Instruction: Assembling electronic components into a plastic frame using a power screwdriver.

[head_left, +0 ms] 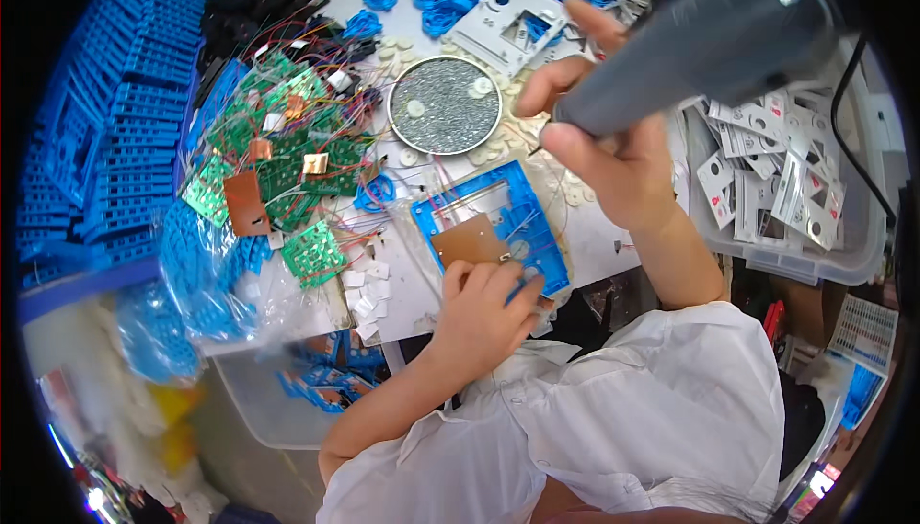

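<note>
My right hand [613, 155] is wrapped round a dark, thick electric screwdriver [690, 50], held tilted with its thin tip pointing down and left above the table. Below that tip lies a shallow blue plastic casing [539, 227] with a brown circuit board [470, 239] and thin wires inside it. My left hand [479, 313] rests on the casing's near edge, its bent fingers closed on the rim beside the board. The fingertips are partly hidden. Just beyond the casing stands a round dish [422, 131] full of small metal screws, with a few whitish discs on top.
Green circuit boards [311, 174] with tangled wires heap up at the left, beside stacked blue casings [144, 131]. White panels [767, 155] fill a clear bin [862, 237] on the right. Blue loops [450, 2] lie at the back. A cable [848, 93] hangs at the right.
</note>
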### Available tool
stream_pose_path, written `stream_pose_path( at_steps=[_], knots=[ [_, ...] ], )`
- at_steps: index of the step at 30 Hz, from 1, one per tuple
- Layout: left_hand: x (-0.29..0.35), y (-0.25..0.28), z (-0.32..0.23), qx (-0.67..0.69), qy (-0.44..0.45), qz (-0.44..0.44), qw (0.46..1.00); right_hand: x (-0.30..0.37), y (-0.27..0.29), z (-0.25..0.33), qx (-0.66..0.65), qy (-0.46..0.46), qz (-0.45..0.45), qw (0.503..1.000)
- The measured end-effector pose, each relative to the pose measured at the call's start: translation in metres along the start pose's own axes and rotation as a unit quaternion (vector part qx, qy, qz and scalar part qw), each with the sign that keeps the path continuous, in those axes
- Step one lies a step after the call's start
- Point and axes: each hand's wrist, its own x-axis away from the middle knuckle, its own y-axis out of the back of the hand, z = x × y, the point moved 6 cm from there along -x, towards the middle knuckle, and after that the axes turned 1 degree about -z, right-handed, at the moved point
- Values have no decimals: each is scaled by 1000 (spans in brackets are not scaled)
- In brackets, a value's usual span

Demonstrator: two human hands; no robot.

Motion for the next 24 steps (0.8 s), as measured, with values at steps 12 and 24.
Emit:
stream_pose_path(
  at_steps=[12,24],
  knots=[
    [8,5,7,-31,10,10,999,106,40,-49,431,-45,229,872],
    [2,-10,-1,-24,-67,6,997,125,7,-2,180,-30,325,928]
  ],
)
